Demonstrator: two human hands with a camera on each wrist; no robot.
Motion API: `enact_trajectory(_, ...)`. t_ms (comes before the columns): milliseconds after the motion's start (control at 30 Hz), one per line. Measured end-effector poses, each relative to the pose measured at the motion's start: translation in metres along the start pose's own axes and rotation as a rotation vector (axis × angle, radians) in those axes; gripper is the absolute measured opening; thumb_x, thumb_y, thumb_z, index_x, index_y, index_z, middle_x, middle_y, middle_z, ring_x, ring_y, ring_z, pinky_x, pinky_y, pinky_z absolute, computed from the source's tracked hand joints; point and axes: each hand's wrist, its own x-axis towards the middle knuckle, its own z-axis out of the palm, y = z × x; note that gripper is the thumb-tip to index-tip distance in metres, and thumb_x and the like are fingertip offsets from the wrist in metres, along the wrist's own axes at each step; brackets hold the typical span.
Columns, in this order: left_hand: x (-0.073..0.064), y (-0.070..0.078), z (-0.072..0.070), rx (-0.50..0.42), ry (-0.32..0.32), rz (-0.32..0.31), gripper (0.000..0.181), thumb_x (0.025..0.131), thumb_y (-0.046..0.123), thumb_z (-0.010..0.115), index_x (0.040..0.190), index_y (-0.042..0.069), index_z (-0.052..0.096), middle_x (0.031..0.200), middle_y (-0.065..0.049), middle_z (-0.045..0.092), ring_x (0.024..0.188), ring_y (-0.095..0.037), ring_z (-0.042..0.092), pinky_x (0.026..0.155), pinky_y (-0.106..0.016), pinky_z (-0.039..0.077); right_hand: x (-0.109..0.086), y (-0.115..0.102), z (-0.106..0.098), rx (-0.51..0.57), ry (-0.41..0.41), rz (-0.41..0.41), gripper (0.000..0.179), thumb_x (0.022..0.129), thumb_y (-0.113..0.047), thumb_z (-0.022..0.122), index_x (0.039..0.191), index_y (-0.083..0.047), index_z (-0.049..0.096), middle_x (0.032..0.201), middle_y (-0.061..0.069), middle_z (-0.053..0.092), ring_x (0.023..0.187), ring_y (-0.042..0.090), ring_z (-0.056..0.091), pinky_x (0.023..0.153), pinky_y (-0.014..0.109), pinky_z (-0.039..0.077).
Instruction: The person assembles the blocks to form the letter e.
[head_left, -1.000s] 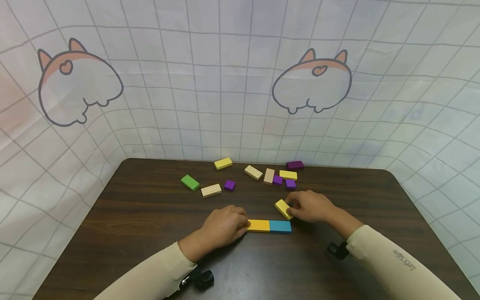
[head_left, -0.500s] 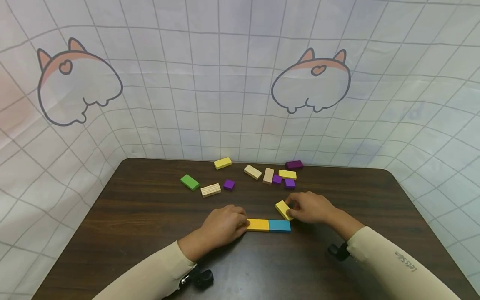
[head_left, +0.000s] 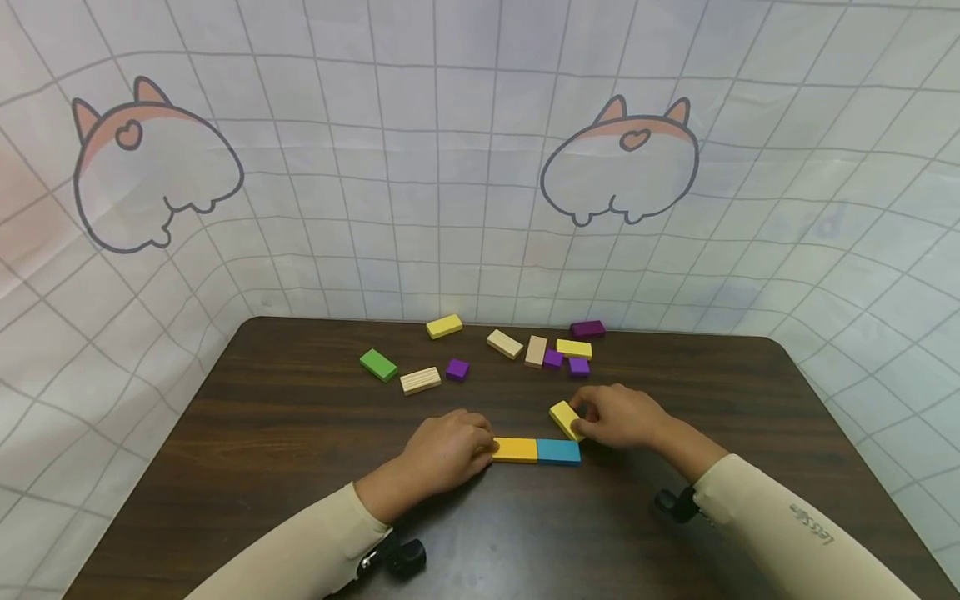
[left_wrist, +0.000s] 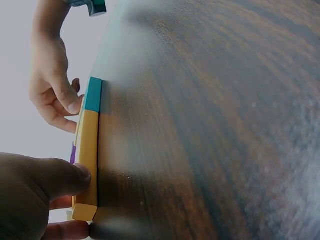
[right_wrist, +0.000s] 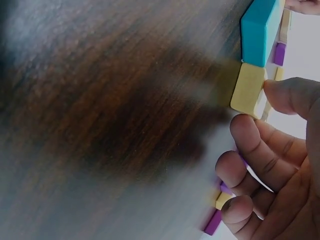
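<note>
Your left hand (head_left: 448, 452) is pinching the orange block (head_left: 516, 450), your right hand (head_left: 621, 414) the yellow block (head_left: 565, 418); you're seemingly aligning it, likely needing a slight turn.

Below the left hand (head_left: 450, 450) and right hand (head_left: 622, 415), the dark wood-grained tabletop (head_left: 517, 533) has a hazy gloss. The orange block (head_left: 516, 450) in the left, the blue block (head_left: 558, 452) between both hands and the yellow block (head_left: 565, 419) in the right look smoothly painted; a pale block (head_left: 421, 381) beyond the left shows striped wood grain. Farther out, the backdrop (head_left: 465, 208) resembles matt, rippled cloth.
</note>
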Motion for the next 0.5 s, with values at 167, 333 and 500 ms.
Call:
enact_trajectory(167,-0.0005,0.0000,-0.0004,-0.010,0.007,0.002,0.005,0.092,0.023,0.078,0.096,0.023,0.082,0.100,0.008,0.071,0.089,-0.015,0.065,0.065,-0.034,0.057,-0.0009,0.0001,0.0016,0.006,0.005,-0.004,0.033,0.095,-0.031,0.071,0.122,-0.011,0.069,0.079,-0.007,0.061,0.065,0.012,0.053,0.056,0.032,0.045)
enact_trajectory(333,-0.0006,-0.0005,-0.0004,-0.016,0.009,-0.004,0.005,0.092,0.023,0.078,0.095,0.023,0.082,0.100,0.008,0.071,0.089,-0.015,0.065,0.064,-0.033,0.056,-0.0005,0.0005,0.0017,0.006,0.008,-0.005,0.032,0.095,-0.030,0.072,0.121,-0.011,0.070,0.077,-0.007,0.060,0.064,0.012,0.052,0.055,0.031,0.044)
enact_trajectory(500,-0.0006,-0.0008,-0.0005,-0.023,0.013,-0.009,0.005,0.091,0.023,0.079,0.095,0.023,0.082,0.100,0.009,0.071,0.089,-0.015,0.065,0.063,-0.033,0.055,-0.0001,0.0006,0.0016,0.010,0.003,-0.001,0.032,0.095,-0.030,0.072,0.121,-0.012,0.070,0.078,-0.007,0.060,0.064,0.012,0.052,0.055,0.031,0.044)
